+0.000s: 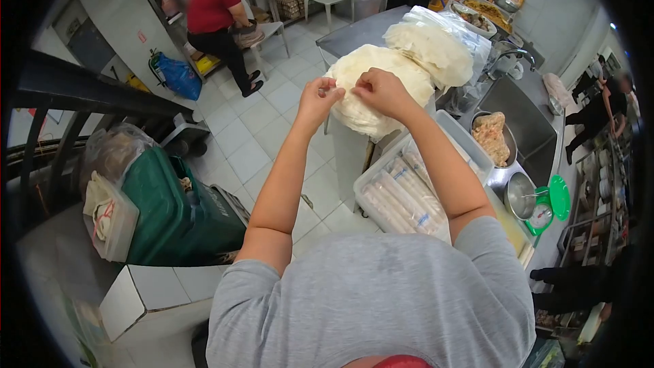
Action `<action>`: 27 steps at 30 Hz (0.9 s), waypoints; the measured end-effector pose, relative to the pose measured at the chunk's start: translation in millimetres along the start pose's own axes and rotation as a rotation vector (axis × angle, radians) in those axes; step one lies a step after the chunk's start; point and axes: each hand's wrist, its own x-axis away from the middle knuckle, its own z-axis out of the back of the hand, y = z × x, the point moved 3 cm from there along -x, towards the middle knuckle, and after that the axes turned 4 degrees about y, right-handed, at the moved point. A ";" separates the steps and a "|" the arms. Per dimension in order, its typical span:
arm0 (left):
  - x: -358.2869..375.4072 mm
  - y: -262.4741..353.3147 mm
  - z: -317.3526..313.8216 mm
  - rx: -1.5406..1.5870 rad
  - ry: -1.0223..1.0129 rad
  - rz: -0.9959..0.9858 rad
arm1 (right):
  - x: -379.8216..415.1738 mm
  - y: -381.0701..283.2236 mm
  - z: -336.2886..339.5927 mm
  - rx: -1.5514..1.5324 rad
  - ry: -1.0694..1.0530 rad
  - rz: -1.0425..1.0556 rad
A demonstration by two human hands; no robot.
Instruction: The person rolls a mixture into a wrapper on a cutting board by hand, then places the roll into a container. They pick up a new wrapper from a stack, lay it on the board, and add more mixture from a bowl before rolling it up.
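Note:
A stack of thin, pale round spring roll wrappers (pixel 357 116) lies at the near corner of the steel counter. Both hands are at its near-left part. My left hand (pixel 319 102) has its thumb and fingertips pinched at the left edge of the stack. My right hand (pixel 385 93) is closed in a pinch on the upper wrapper, a short way to the right. Just behind, a second pile of wrappers (pixel 436 51) rests partly on clear plastic. Below my right forearm stands a plastic tub (pixel 364 194) of bagged pale rolls.
A steel bowl holds a pinkish ground mixture (pixel 492 138) beside the sink (pixel 538 119). Nearer are an empty metal bowl (pixel 519 194) and a green scale (pixel 541 217). A green bin (pixel 160 208) stands left. A person in red (pixel 214 3) bends over a chair.

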 end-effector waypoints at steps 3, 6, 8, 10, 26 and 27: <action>4.6 9.3 -2.0 -0.013 0.043 0.013 | 3.1 -10.2 -2.5 0.050 0.072 0.058; 5.7 16.1 -5.2 0.043 0.058 -0.033 | -1.4 -6.6 -7.8 0.117 0.081 0.074; 5.3 14.6 -8.1 0.119 0.061 -0.046 | -3.6 -2.4 -7.0 0.084 0.065 0.011; 6.0 15.7 -11.2 0.138 0.043 -0.015 | -5.0 1.2 -5.4 0.022 0.051 -0.082; 10.5 31.3 -23.2 -0.502 0.145 -0.126 | -34.5 4.8 -0.6 0.365 0.176 0.170; 11.9 31.0 -23.5 -0.527 0.143 -0.107 | -40.8 6.2 7.0 0.382 0.206 0.158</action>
